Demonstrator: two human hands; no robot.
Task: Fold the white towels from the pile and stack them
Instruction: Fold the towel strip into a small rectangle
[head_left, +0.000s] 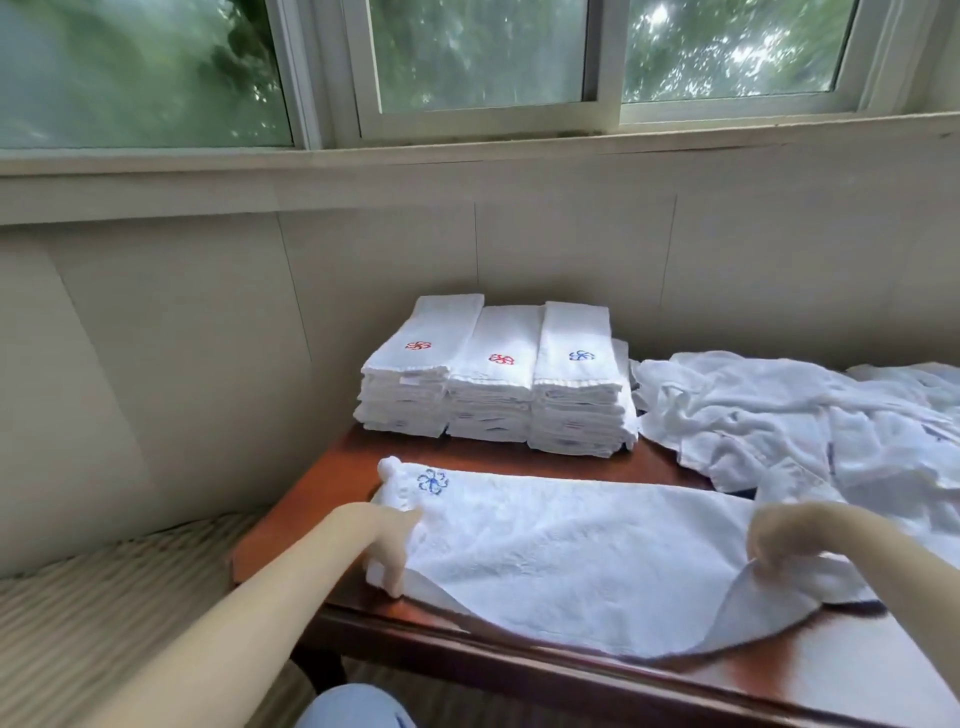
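Towel (571, 545): white, spread lengthwise across the near tabletop (322, 509), with a blue flower emblem at its far left corner.
Left grip (392, 545): closed on the towel's left end, thumb pointing down at the near corner.
Right grip (774, 535): fingers curled, pinching the towel's near edge, which is lifted there.
Folded stacks (493, 395): three side by side, behind the towel, near the wall.
Pile (779, 415): rumpled white towels, right of the stacks.

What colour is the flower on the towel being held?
Blue flower on the towel, clearest in the head view.
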